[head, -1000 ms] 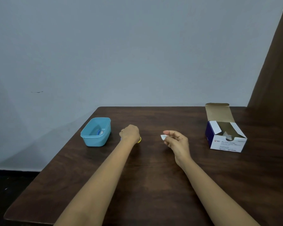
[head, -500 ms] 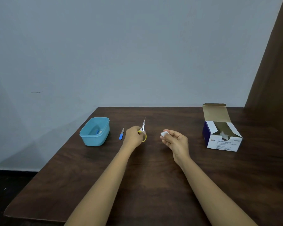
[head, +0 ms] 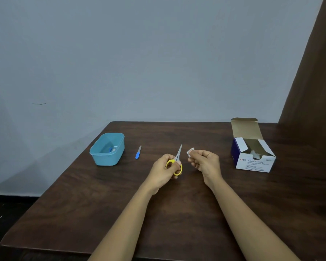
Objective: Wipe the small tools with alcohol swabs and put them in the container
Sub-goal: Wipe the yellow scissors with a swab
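Observation:
My left hand (head: 163, 169) grips small yellow-handled scissors (head: 177, 160) by the loops, blades pointing up and away. Just to the right, my right hand (head: 205, 162) pinches a small white alcohol swab (head: 190, 152) between its fingertips, a short gap from the blades. A light blue plastic container (head: 107, 149) stands at the left of the dark wooden table (head: 177, 213), with a small tool partly visible inside. A blue-handled nail file (head: 138, 152) lies on the table between the container and my left hand.
An open white and blue box of alcohol swabs (head: 252, 155) sits at the right, flap up. A grey wall stands behind the table, and a brown curtain (head: 316, 91) hangs at the far right. The table's left edge drops to a dark floor.
My left hand picked the scissors up off the table and brought them up and right toward the swab. The nail file it covered is now in view. My right hand stayed about in place.

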### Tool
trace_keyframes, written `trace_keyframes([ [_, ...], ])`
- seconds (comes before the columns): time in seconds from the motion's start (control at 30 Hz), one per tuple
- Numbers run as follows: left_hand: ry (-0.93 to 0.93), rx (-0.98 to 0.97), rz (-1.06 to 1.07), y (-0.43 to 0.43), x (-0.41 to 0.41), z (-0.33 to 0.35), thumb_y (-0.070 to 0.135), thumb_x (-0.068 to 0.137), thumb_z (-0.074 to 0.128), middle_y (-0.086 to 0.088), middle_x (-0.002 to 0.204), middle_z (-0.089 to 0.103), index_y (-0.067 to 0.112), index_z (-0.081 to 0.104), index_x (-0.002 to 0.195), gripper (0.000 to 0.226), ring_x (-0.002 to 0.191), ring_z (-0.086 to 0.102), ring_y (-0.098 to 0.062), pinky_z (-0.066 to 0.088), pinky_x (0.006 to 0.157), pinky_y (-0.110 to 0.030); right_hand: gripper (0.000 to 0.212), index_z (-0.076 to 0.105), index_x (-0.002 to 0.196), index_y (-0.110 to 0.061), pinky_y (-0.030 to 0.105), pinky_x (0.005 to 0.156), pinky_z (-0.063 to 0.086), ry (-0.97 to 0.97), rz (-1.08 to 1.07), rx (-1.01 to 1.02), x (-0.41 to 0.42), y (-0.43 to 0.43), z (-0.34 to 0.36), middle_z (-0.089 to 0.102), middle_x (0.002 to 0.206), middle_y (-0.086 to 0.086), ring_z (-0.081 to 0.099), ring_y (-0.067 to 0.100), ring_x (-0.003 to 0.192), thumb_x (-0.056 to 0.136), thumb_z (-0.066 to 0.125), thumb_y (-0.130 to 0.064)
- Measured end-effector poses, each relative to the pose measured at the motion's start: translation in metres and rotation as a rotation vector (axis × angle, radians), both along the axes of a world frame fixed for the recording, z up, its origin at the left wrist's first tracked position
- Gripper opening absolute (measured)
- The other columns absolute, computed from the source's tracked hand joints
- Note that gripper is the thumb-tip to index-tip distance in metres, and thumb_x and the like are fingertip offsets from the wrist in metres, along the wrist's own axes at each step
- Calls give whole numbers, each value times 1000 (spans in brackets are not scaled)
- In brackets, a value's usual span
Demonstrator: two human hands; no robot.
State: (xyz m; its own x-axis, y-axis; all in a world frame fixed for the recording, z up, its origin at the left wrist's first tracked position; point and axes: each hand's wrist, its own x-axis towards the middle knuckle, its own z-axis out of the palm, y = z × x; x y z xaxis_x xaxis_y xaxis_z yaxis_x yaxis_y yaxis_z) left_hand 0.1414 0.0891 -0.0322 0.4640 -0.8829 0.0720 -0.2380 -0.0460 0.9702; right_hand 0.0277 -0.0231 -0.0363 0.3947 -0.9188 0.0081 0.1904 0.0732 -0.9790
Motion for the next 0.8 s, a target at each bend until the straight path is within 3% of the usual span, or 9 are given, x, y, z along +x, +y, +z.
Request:
trace_keyframes([
  [0.13, 15, -17, -43, 1, -6, 2, 23, 92, 62, 1, 84, 63, 17, 55, 96, 11, 72, 59, -8, 51, 66, -23, 20, 72, 77, -5, 24, 57, 48, 54, 21, -48, -2, 2, 2, 68, 69, 9, 59, 13, 60, 80, 76, -25],
  [0.3, 199, -52, -53, 0, -4, 1, 17, 100, 48, -1, 81, 59, 9, 54, 105, 11, 73, 53, -10, 47, 66, -23, 22, 66, 89, 0, 23, 65, 55, -2, 58, 10, -2, 3, 3, 68, 75, 9, 66, 15, 73, 85, 72, -21],
  [0.4, 293, -70, 36, -1, -3, 3, 11, 101, 44, -2, 82, 58, 7, 53, 105, 10, 71, 53, -9, 49, 67, -22, 13, 62, 85, -4, 26, 68, 56, -34, 155, 68, -2, 6, 6, 68, 80, 9, 69, 17, 79, 90, 65, -15],
  [0.63, 316, -91, 185, 0, 6, -1, 14, 93, 61, -7, 90, 69, 8, 66, 105, 14, 72, 62, -12, 55, 72, -27, 9, 62, 87, -5, 30, 80, 56, 17, 469, 11, 1, 22, 8, 72, 90, 9, 69, 19, 86, 90, 64, -12],
  [0.8, 218, -111, 241, 3, 6, 1, 18, 89, 67, -2, 85, 72, 15, 71, 101, 13, 70, 63, -8, 55, 62, -20, 14, 56, 79, -4, 27, 71, 58, 53, 373, -35, 1, 24, 9, 71, 81, 10, 66, 16, 72, 86, 68, -4],
])
